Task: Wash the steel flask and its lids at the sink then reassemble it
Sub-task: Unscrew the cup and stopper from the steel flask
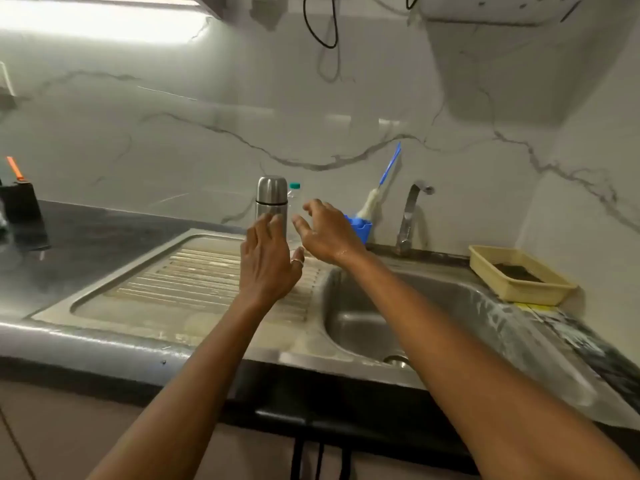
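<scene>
- Steel flask [272,202] stands upright at centre frame, at the back edge of the drainboard [194,282], close to the marble wall [207,133]. Its domed outer cap is on.
- I see my left hand [268,258] raised in front of the flask's lower body, back of the hand to the camera. Fingers are straight and close together and grip nothing. The fingertips overlap the flask in the view; I can't tell if they touch it.
- There is 1 ring [298,260] on the left thumb.
- My right hand [327,233] is just right of the flask with fingers spread and loosely curved. It holds nothing, and there is a visible gap to the flask. The skin looks wet.
- Both forearms reach in from the bottom of the frame, the right one crossing above the sink basin [381,317].
- A clear bottle with a teal cap [294,187] stands just right of the flask, partly behind my right fingers.
- A blue holder [360,228] sits right of centre behind the right hand. In it is 1 white brush with a blue handle [374,199], leaning on the wall.
- The tap [410,216] is behind the basin. I see no water stream.
- A yellow tray [519,289] sits at the right edge of the sink with a dark pad [517,271] in it.
- Far left is a black block [20,206] on the dark counter [86,230], with an orange handle [14,168] sticking up.
</scene>
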Action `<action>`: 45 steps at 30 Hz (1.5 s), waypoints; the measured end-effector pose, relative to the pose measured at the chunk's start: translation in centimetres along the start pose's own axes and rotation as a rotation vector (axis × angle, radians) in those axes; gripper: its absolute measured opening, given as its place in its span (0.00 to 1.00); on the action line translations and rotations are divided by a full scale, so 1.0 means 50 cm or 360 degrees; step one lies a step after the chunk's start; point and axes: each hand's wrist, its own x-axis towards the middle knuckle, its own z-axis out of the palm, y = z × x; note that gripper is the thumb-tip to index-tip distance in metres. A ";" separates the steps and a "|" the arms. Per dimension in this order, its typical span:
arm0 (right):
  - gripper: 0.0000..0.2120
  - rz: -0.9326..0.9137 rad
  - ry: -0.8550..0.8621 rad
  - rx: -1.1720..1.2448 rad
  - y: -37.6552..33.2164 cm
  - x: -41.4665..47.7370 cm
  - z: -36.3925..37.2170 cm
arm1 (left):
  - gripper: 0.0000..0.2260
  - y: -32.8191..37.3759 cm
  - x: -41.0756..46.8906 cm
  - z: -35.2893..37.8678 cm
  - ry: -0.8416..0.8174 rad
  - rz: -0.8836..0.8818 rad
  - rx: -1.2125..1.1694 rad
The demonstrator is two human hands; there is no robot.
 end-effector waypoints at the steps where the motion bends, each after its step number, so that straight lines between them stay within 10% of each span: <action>1: 0.23 -0.0036 0.0014 0.0018 -0.007 0.022 0.005 | 0.32 -0.009 0.012 0.006 0.0031 -0.0038 -0.0041; 12: 0.32 -0.0214 0.0147 -0.0324 -0.040 0.239 0.040 | 0.49 -0.080 0.102 0.109 0.0130 -0.0491 -0.0481; 24: 0.27 -0.0285 -0.0044 -0.0785 -0.064 0.266 0.030 | 0.39 -0.081 0.102 0.150 0.0140 -0.0676 -0.0721; 45: 0.24 -0.0212 0.0073 -0.0201 -0.034 0.292 0.088 | 0.39 -0.085 0.109 0.155 0.0155 -0.0624 -0.0827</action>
